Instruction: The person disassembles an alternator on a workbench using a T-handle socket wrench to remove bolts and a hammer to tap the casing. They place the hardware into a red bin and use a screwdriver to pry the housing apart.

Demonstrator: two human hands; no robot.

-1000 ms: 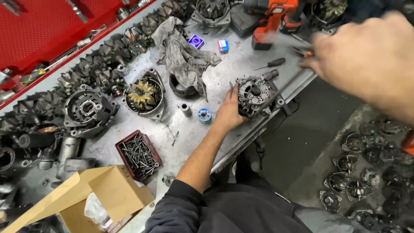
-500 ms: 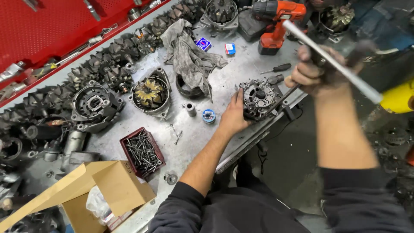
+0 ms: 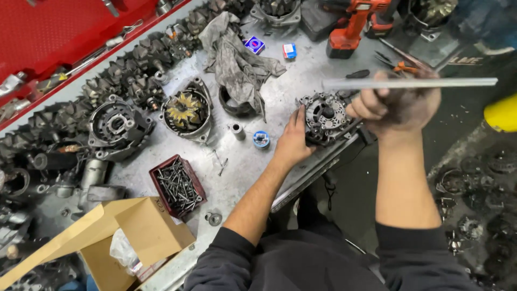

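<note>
Head view, one moment. Left hand (image 3: 293, 141) lies flat-fingered against the left flank of the round alternator housing (image 3: 325, 116), fingers wrapped on its rim, steadying it at the near edge of the metal workbench (image 3: 301, 70). Right hand (image 3: 396, 105) is clenched around a long thin metal rod (image 3: 409, 83), held roughly level just above and to the right of the housing; the rod is motion-blurred, and its left end sits over the housing's upper edge (whether it touches the part cannot be told).

Near the left hand: a small blue-and-white round piece (image 3: 262, 139) just to its left, then a short metal sleeve (image 3: 237, 131) beyond that. Further left, an open housing with a yellowish winding (image 3: 186, 112) and a dark end frame (image 3: 116, 126). A crumpled grey rag (image 3: 237, 62) lies beyond the left hand's fingertips, draped over a dark ring.

Left of the left forearm: a red tray of screws (image 3: 177, 185), and past it an open cardboard box (image 3: 116, 240).

Beyond the right hand: a red cordless drill (image 3: 353, 27) and a pair of orange-handled pliers (image 3: 404, 66). A yellow object (image 3: 502, 112) shows to the right of the right hand, partly out of frame. Dark sleeves cover both upper arms.
</note>
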